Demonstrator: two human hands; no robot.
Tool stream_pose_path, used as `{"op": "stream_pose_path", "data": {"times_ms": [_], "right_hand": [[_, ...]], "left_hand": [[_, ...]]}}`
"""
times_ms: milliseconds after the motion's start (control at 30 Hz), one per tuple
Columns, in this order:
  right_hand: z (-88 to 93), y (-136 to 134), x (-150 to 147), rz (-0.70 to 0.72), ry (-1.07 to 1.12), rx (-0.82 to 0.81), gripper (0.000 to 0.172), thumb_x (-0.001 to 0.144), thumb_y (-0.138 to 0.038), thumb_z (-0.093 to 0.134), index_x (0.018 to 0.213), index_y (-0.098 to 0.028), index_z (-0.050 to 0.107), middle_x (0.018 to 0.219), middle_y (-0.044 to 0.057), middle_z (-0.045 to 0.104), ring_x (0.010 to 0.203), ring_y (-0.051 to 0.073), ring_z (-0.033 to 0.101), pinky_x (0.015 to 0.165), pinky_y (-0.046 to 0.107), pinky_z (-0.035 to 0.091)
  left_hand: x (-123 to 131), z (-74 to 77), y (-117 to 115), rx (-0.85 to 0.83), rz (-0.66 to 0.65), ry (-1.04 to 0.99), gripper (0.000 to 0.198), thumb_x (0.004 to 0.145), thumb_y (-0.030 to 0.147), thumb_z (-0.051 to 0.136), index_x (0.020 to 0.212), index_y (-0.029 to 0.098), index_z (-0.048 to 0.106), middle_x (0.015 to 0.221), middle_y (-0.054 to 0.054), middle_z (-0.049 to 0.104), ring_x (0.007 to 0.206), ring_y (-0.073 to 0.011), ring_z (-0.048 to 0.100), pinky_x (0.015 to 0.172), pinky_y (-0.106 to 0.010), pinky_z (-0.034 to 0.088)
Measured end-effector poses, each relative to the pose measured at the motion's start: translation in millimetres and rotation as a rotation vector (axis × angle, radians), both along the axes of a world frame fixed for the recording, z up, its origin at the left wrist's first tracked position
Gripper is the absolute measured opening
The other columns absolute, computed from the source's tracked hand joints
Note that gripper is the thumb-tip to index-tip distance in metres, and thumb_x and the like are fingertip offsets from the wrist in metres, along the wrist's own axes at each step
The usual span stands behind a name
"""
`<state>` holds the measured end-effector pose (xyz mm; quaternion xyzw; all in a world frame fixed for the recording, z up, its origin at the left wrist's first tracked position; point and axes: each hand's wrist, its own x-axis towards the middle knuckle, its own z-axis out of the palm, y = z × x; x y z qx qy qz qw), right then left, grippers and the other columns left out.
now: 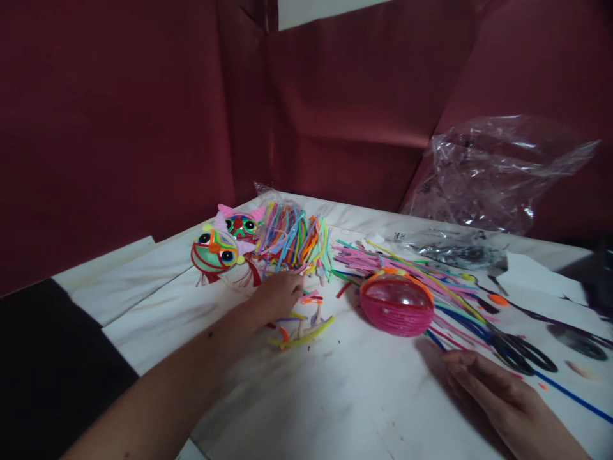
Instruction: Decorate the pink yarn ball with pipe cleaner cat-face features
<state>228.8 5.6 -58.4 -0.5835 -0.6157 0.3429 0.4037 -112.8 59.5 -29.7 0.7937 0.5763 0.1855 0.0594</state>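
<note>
My left hand (281,295) reaches over the small cut pieces of pipe cleaner (313,303), its fingers bent together. Whatever they pinch is hidden. Low over the table at the right, my right hand (500,393) has loosely curled fingers, with nothing visible in them. Its fingertips are close to the end of a blue pipe cleaner (435,340). Between the hands sits a clear rounded form (397,313), its lower part wrapped in pink pipe cleaner, with a red line across and an orange upper edge. Black-handled scissors (520,352) lie beyond my right hand.
Two decorated animal faces (215,252) stand at the back left beside a bag of coloured pipe cleaners (285,233). Loose pink pipe cleaners (368,257) spread behind the rounded form. A crumpled clear plastic bag (483,179) and white paper (541,281) are at the right.
</note>
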Motion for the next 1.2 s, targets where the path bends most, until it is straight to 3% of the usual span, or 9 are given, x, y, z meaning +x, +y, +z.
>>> {"op": "stream_pose_path", "data": {"times_ms": [167,367,567,800,967,1200], "right_hand": [[-0.6,-1,0,0.023,-0.019,0.023,0.029,0.062,-0.05,0.066,0.062,-0.021,0.068,0.065,0.004,0.068,0.06,0.02,0.062,0.053,0.022,0.052],[-3.7,-1,3,0.049,0.032,-0.023,0.033,0.065,-0.053,0.067,0.063,-0.02,0.065,0.064,0.003,0.064,0.059,0.018,0.056,0.051,0.023,0.047],[-9.0,1,0,0.101,0.136,-0.034,0.04,0.074,-0.059,0.06,0.067,-0.019,0.059,0.057,-0.002,0.049,0.051,0.012,0.041,0.047,0.023,0.036],[-7.1,1,-4,0.138,0.189,-0.017,0.044,0.075,-0.062,0.057,0.067,-0.019,0.054,0.058,-0.003,0.046,0.052,0.012,0.038,0.048,0.023,0.032],[-12.3,2,-3,0.143,0.187,-0.009,0.044,0.077,-0.062,0.055,0.068,-0.019,0.055,0.058,-0.004,0.044,0.051,0.011,0.036,0.047,0.024,0.03],[-8.9,2,-4,0.151,0.179,-0.019,0.045,0.076,-0.063,0.055,0.068,-0.019,0.053,0.059,-0.004,0.043,0.053,0.012,0.036,0.049,0.024,0.03]], "left_hand": [[-4,6.3,0,0.104,0.098,-0.012,0.02,0.083,0.014,0.042,0.079,0.017,0.061,0.087,-0.007,0.061,0.086,-0.0189,0.056,0.076,-0.03,0.042],[8,-0.6,0,0.046,-0.111,0.064,0.02,0.083,0.017,0.05,0.069,0.018,0.064,0.076,-0.004,0.063,0.082,-0.0168,0.057,0.076,-0.026,0.042],[14,-6.4,1,0.067,-0.147,0.124,0.018,0.082,0.015,0.049,0.07,0.015,0.063,0.078,-0.008,0.064,0.083,-0.0219,0.056,0.074,-0.032,0.041],[8,-6.5,6,0.086,-0.018,0.152,0.018,0.082,0.016,0.045,0.068,0.017,0.056,0.077,-0.007,0.062,0.078,-0.0214,0.056,0.07,-0.032,0.04],[3,-6.9,10,0.096,0.083,0.015,0.022,0.085,0.02,0.041,0.078,0.017,0.061,0.085,-0.008,0.064,0.085,-0.0219,0.057,0.076,-0.032,0.041],[-3,10.7,4,0.095,0.181,-0.151,0.018,0.077,0.018,0.042,0.073,0.017,0.06,0.082,-0.006,0.063,0.082,-0.0202,0.057,0.074,-0.031,0.043]]}}
